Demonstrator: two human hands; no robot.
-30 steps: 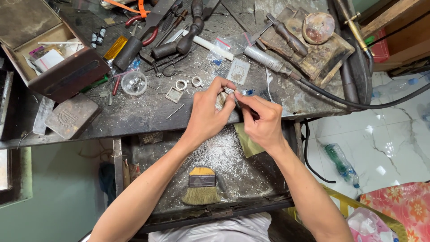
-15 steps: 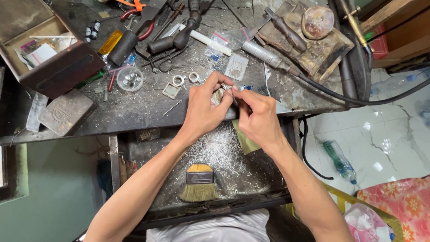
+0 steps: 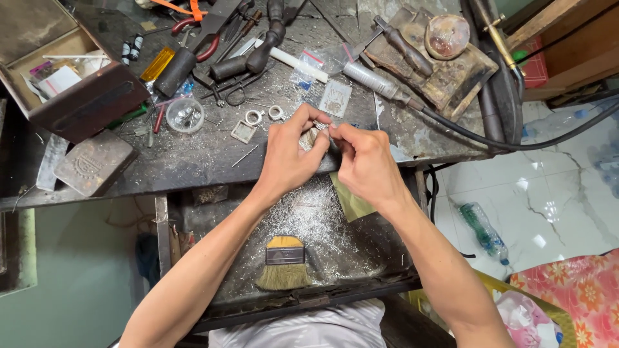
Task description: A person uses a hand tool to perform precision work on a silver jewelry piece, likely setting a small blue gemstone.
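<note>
Together, both hands [image 3: 325,154] pinch a small silver piece [image 3: 320,127] between fingertips.

Both my forearms reach forward, bare. My left hand [image 3: 289,154] is curled, fingertips pinched together. My right hand [image 3: 366,162] is bent at the wrist, thumb and forefinger pinched, meeting the left fingertips.

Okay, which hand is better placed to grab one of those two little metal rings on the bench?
Probably the left hand: the rings lie just beyond its knuckles, while the right hand sits farther away. Both hands pinch a small silvery piece.
</note>
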